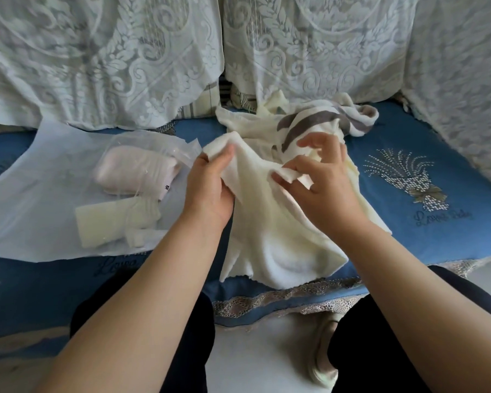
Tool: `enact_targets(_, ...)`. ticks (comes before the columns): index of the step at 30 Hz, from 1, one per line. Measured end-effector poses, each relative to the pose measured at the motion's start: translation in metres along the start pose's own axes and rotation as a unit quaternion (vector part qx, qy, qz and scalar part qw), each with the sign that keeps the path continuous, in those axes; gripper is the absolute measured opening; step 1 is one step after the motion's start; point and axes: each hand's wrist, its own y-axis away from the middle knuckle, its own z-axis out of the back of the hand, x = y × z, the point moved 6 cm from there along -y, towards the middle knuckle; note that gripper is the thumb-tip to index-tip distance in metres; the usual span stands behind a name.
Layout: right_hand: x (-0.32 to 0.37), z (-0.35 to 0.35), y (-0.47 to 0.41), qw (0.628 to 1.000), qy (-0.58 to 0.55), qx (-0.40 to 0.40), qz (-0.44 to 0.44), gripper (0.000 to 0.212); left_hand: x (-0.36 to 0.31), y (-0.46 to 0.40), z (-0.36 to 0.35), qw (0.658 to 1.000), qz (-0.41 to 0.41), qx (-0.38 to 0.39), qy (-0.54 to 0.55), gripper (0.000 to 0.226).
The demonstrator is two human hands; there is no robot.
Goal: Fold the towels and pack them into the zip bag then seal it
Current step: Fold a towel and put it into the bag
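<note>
A cream towel hangs loose over the blue sofa seat, held up by both hands. My left hand grips its upper left corner. My right hand pinches a fold of its top edge between thumb and fingers. Behind them lies a heap of towels, one white with grey stripes. To the left, a clear zip bag holds a folded pink towel. A second folded cream towel lies in front of it, partly under clear plastic.
The bags rest on a pale blue sheet spread over the blue sofa cover. Lace-covered cushions stand at the back. My dark-trousered knees and a shoe on the floor are below the seat's lace edge.
</note>
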Motion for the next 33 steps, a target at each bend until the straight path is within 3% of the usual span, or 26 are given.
enact_targets(3,0.017,-0.001,0.003,0.990,-0.133,0.040,0.037,0.009,0.001,0.007,-0.006,0.997,0.007,0.014,-0.072,0.017)
enact_targets(6,0.024,-0.017,0.009,0.949,-0.276,0.145,-0.034,0.012,0.013,0.018,-0.021,0.989,0.034,0.068,-0.130,0.014)
enact_targets(7,0.022,-0.020,0.009,0.948,-0.277,0.148,-0.054,0.011,0.016,0.022,-0.024,0.985,0.035,0.077,-0.151,0.006)
enact_targets(10,0.007,-0.023,0.005,0.964,-0.219,0.113,-0.098,0.008,0.020,0.026,-0.028,0.972,0.007,0.094,-0.214,0.019)
enact_targets(15,-0.004,-0.016,0.002,0.976,-0.184,0.056,-0.097,0.010,0.016,0.030,-0.034,0.956,0.000,0.134,-0.262,0.020)
enact_targets(21,-0.014,-0.013,0.000,0.974,-0.188,0.063,-0.111,0.011,0.009,0.031,-0.035,0.930,-0.073,0.133,-0.334,0.018)
enact_targets(33,-0.033,-0.006,0.000,0.973,-0.161,0.027,-0.165,0.037,0.002,0.042,-0.046,0.870,-0.144,0.171,-0.440,0.022)
